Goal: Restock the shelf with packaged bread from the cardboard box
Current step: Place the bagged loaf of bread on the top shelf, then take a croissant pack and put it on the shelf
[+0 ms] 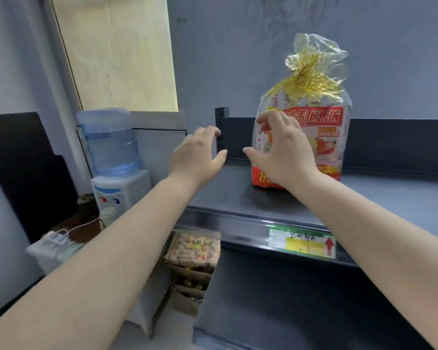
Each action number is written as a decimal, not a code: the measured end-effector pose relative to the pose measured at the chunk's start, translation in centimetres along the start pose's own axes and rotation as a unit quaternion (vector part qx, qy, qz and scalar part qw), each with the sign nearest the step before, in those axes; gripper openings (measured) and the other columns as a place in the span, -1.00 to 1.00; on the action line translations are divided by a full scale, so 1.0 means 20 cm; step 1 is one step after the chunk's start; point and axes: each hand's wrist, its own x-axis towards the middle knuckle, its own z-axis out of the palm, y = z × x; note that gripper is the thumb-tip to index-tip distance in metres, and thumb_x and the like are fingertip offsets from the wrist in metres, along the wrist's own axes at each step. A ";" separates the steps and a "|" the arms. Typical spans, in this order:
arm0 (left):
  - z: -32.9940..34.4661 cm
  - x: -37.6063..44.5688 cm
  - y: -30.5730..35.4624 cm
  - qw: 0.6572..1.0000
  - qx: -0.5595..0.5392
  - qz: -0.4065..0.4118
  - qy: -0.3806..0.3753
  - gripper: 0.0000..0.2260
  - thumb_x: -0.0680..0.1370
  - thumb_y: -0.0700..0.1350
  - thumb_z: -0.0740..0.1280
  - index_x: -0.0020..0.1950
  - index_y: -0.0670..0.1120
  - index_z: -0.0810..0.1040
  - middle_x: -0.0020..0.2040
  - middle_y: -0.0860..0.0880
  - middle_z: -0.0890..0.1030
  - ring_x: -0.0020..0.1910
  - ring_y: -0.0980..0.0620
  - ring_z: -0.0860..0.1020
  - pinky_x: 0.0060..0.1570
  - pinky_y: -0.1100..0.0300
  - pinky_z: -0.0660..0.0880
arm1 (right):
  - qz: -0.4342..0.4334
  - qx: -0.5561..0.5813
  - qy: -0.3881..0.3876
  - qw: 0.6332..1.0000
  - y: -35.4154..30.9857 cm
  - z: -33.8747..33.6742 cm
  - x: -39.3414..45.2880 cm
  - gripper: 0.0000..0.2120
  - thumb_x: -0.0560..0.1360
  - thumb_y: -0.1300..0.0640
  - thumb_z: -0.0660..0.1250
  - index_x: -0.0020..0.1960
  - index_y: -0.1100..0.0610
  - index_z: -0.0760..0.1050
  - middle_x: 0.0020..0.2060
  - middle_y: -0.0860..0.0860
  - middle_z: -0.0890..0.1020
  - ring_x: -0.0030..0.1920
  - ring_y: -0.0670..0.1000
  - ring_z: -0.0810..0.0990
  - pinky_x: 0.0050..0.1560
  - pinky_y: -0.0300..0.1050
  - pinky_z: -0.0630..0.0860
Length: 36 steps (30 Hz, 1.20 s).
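Observation:
A bread package (321, 137) in clear plastic with a red label and a gold tie stands upright on the dark grey top shelf (238, 193), near its back rail. My right hand (286, 150) hovers in front of the package's left side with its fingers spread, holding nothing; whether it touches the plastic is unclear. My left hand (197, 155) is open too, raised beside the shelf's left end post, apart from the package. Below the shelf's left end sits a cardboard box (190, 281) with another bread package (195, 248) lying on top.
A water dispenser (114, 168) with a blue bottle stands left of the shelf, with a white power strip (56, 241) beside it. A price label (302, 242) is fixed to the shelf's front edge. A lower shelf (288, 311) lies underneath.

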 end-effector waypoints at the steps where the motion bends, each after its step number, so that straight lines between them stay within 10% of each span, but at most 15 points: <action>1: -0.05 -0.06 -0.07 0.999 0.030 -0.007 -0.009 -0.64 0.55 0.02 0.23 0.32 -0.04 0.37 0.29 -0.03 0.47 0.23 -0.07 0.44 0.08 0.07 0.41 | -0.027 0.000 -0.023 0.999 -0.08 0.06 -0.01 -0.56 0.40 0.04 0.42 0.21 0.16 0.40 0.12 0.08 0.52 0.14 0.13 0.44 0.09 0.00 0.40; 8: -0.44 -0.79 -0.73 0.971 0.161 -0.171 -0.038 -0.68 0.56 0.03 0.21 0.27 -0.04 0.41 0.19 -0.05 0.51 0.20 -0.10 0.43 0.04 0.05 0.40 | -0.172 0.058 -0.216 0.959 -0.75 0.60 -0.34 -0.61 0.45 0.00 0.34 0.21 0.13 0.40 0.15 0.06 0.52 0.17 0.14 0.44 0.10 0.03 0.37; 19: -0.69 -2.34 -1.39 0.846 0.169 -0.476 -0.169 -0.74 0.56 0.00 0.21 0.22 -0.02 0.45 0.17 -0.02 0.54 0.17 -0.08 0.47 -0.02 0.06 0.46 | -0.276 0.107 -0.543 0.786 -1.57 1.39 -1.50 -0.64 0.49 -0.04 0.30 0.21 0.10 0.40 0.13 0.05 0.51 0.16 0.12 0.46 0.03 -0.03 0.39; 36: 0.42 -4.48 -1.75 0.557 -0.015 -0.819 -0.138 -0.58 0.54 -0.08 0.25 0.39 -0.05 0.32 0.34 -0.03 0.42 0.27 -0.05 0.43 0.06 0.08 0.42 | -0.154 0.057 -0.806 0.568 -1.61 2.53 -3.69 -0.61 0.47 0.01 0.34 0.25 0.07 0.38 0.15 0.00 0.54 0.07 0.05 0.54 0.00 0.00 0.54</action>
